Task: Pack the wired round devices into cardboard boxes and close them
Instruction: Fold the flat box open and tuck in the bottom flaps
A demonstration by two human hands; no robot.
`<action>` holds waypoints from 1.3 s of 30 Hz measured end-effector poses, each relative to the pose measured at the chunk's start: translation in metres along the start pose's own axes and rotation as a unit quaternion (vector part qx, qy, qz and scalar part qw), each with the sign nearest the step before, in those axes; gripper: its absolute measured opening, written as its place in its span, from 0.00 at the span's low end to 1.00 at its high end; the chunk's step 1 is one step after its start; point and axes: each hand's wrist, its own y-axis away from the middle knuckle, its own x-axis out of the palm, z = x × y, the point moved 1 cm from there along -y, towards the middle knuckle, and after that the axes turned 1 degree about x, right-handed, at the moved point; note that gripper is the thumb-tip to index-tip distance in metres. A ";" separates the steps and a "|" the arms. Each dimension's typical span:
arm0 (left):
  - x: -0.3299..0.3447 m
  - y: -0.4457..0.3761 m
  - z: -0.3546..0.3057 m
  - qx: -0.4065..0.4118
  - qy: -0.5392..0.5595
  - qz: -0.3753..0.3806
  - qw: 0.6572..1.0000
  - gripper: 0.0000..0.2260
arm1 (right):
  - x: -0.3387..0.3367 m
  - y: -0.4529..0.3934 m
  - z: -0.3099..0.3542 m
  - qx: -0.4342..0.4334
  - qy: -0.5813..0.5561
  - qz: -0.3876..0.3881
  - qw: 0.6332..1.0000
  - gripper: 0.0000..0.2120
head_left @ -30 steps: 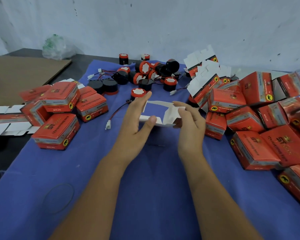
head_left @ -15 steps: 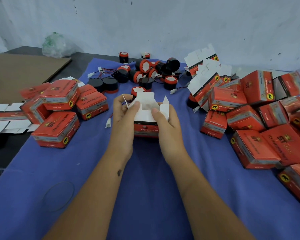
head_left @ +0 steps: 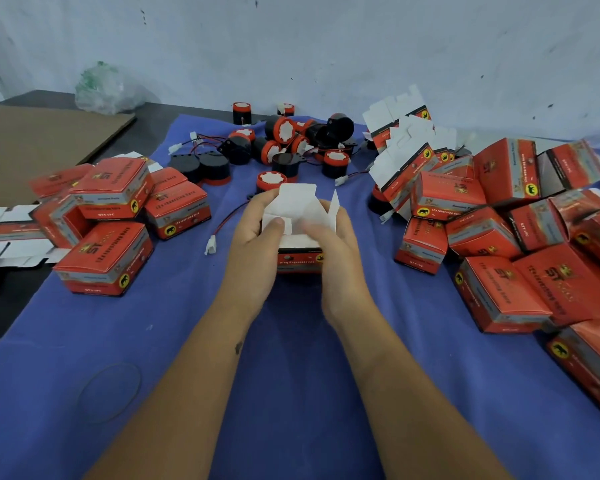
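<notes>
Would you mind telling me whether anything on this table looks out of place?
A thin loop, like a rubber band, lies alone on the blue cloth near the left forearm, away from the boxes and devices. Nothing looks spilled or damaged.

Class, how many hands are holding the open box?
2: the left hand grips the box on its left side, the right hand on its right. No others are visible.
</notes>
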 end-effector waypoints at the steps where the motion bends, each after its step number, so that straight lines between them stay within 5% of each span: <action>1: 0.000 0.000 0.001 0.001 -0.003 -0.001 1.000 0.20 | -0.001 -0.001 0.002 0.013 -0.047 0.009 0.999 0.11; 4: 0.000 0.000 0.000 0.004 0.001 -0.005 1.000 0.19 | -0.006 -0.004 0.006 0.057 -0.117 0.026 0.991 0.18; 8: 0.001 0.000 -0.003 0.015 0.020 -0.007 1.000 0.21 | -0.008 -0.005 0.007 0.045 -0.024 0.042 0.998 0.16; 12: 0.000 0.002 -0.003 0.044 0.011 -0.011 0.999 0.19 | -0.007 -0.005 0.007 -0.003 -0.019 0.044 0.999 0.23; 18: -0.001 0.004 0.001 0.008 0.038 0.004 0.999 0.12 | -0.014 -0.006 0.010 0.007 -0.012 0.026 1.000 0.06; 22: -0.002 0.003 0.003 0.002 0.013 0.025 1.000 0.10 | -0.017 -0.006 0.012 -0.043 0.118 0.024 0.992 0.12; 29: 0.000 0.005 -0.001 0.037 -0.041 0.021 0.998 0.18 | -0.013 -0.005 0.019 -0.051 0.171 -0.010 0.984 0.18; 35: -0.003 0.010 -0.007 0.065 -0.017 -0.032 0.997 0.18 | -0.013 -0.005 0.011 -0.062 0.211 -0.042 0.974 0.07; 39: 0.001 0.010 -0.005 0.097 -0.101 -0.022 0.990 0.16 | -0.010 -0.002 0.010 -0.014 0.194 0.015 0.981 0.07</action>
